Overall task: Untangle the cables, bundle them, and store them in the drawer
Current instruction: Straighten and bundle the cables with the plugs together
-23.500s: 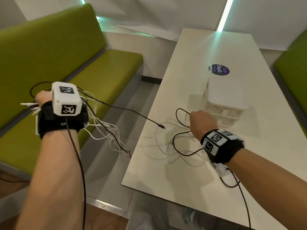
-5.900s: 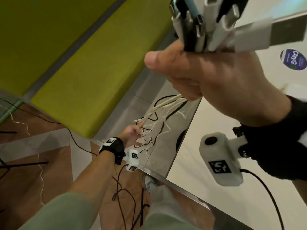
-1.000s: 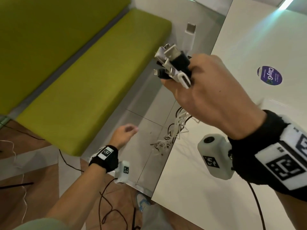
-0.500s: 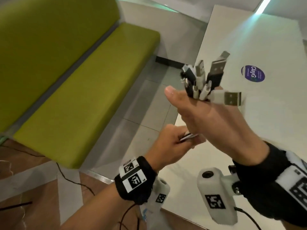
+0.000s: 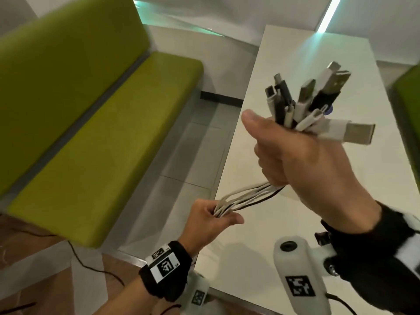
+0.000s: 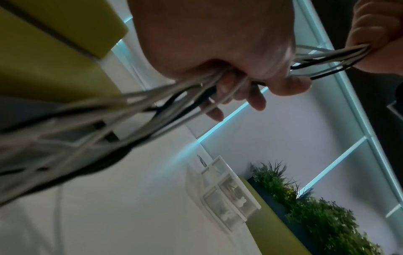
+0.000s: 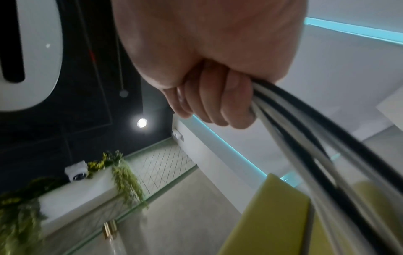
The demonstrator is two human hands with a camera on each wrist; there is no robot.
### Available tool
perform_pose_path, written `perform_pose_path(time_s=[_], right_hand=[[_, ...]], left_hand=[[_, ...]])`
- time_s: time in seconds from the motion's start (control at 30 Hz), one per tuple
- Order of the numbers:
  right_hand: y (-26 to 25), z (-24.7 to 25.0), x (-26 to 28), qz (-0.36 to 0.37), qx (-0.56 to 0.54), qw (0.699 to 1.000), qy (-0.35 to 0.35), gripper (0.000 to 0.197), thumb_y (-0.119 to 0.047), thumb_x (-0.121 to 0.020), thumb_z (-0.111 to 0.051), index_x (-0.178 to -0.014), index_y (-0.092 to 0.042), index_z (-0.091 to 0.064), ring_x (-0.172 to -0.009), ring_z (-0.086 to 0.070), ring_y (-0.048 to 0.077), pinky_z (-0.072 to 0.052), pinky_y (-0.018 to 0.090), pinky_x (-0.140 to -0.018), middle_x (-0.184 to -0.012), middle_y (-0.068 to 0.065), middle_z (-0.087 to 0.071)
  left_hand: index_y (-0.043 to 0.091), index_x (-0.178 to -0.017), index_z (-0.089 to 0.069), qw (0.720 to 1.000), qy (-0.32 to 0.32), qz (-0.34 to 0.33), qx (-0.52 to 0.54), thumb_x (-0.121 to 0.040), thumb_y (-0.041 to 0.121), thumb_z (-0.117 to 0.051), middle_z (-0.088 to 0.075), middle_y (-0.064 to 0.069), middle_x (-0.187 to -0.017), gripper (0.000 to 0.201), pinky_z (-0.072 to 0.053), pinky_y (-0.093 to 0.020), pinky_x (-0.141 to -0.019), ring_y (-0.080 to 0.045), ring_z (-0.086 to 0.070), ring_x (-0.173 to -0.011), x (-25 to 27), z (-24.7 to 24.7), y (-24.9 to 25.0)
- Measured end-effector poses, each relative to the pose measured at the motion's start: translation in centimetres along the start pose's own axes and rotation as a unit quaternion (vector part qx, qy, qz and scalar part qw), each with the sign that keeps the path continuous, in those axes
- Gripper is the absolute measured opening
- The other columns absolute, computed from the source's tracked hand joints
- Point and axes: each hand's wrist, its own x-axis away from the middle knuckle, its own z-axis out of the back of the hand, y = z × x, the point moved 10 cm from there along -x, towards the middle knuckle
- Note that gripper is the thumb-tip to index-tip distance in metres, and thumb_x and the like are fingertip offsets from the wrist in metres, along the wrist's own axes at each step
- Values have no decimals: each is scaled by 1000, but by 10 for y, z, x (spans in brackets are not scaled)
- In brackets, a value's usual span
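Note:
My right hand (image 5: 293, 160) is raised over the white table (image 5: 284, 228) and grips a bunch of white and black cables (image 5: 250, 196); their USB plugs (image 5: 306, 103) fan out above my fist. Lower left, my left hand (image 5: 211, 220) grips the same cables a short way down the strands. In the left wrist view the cables (image 6: 152, 107) run on through my left hand (image 6: 229, 72) and hang loose and blurred below it. The right wrist view shows my right hand (image 7: 209, 96) curled round the cables (image 7: 305, 138). The white drawer unit (image 6: 226, 196) stands on the table.
A green bench (image 5: 102, 144) runs along the left, with grey floor tiles (image 5: 179, 167) between it and the table edge. A black wire (image 5: 91, 262) lies on the wooden floor. Green plants (image 6: 316, 215) stand beyond the drawer unit.
My left hand came up from near the floor, took hold of the cables just under my right hand, and has now slid down the strands. The right hand stays raised with the plugs.

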Motion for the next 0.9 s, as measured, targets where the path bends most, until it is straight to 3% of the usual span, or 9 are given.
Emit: perform_pose_path(time_s=[0.1,0.17,0.23,0.33,0.43,0.5,0.73,0.8,0.9], right_hand=[[1,-1,-2,-12,-19,1000,5,51,-45,-92,-48,-48,-27,-29,-42,-23,14,-24,26,-52,-45,-11,-24],[1,-5,0,-17,-15,1000,1,52,-51,-93,-44,-47,-29,-33,-42,-25,10,-22,26,-52,-44,-11,-26],[11,-9,1,-34,-14,999,8,54,-57,-93,-42,-48,-29,-35,-42,-28,9,-23,29,-53,-44,-11,-28],[34,-18,2,-103,-52,993,-12,63,-71,-86,-41,-49,-21,-29,-45,-23,19,-21,35,-53,-46,-8,-24],[34,-23,1,-121,-155,980,-24,64,-61,-91,-48,-53,-17,-22,-43,-13,22,-16,31,-47,-47,-2,-17],[34,-21,0,-120,-189,974,-28,62,-52,-91,-56,-54,-16,-23,-40,-14,20,-19,27,-45,-47,0,-17],[50,-34,6,-129,-158,973,-106,50,-34,-91,-61,-53,-4,-49,-56,-59,30,-51,36,-60,-63,18,-60],[50,-35,6,-148,-186,965,-106,53,-39,-90,-57,-50,-7,-41,-46,-54,27,-48,32,-53,-56,16,-54],[54,-33,5,-172,-238,953,-81,55,-39,-92,-55,-51,-15,-27,-36,-23,18,-23,27,-43,-45,5,-26]], left_hand=[[11,-65,-64,998,-13,-33,-60,-65,36,-84,-52,12,-54,32,-38,-27,-52,-6,-44,-49,-3,3,12],[30,-93,-66,989,-34,-82,-114,-66,49,-82,-65,15,-82,36,-48,-26,-70,-2,-61,-76,-4,4,32],[32,-116,-61,985,-50,-129,-101,-70,44,-82,-68,11,-103,51,-50,-24,-85,-10,-65,-100,-1,0,61],[29,-91,-63,976,-104,-183,-53,-83,26,-73,-68,14,-79,13,-47,-17,-70,-2,-65,-75,6,-24,104],[30,-75,-59,975,-110,-190,-43,-93,34,-53,-60,9,-66,19,-44,-28,-59,-14,-56,-60,10,-36,114],[28,-74,-56,976,-123,-179,-17,-94,36,-47,-49,13,-60,24,-34,-23,-55,-11,-43,-54,14,-37,108],[22,-63,-51,973,-161,-162,32,-94,42,-46,-46,14,-60,36,-31,-15,-58,-3,-39,-56,22,-45,98],[24,-59,-45,975,-178,-129,42,-92,55,-47,-41,3,-57,45,-29,-29,-55,-18,-35,-55,21,-47,90],[22,-64,-54,969,-220,-109,40,-86,69,-47,-44,3,-54,53,-32,-24,-53,-13,-36,-51,19,-45,86]])
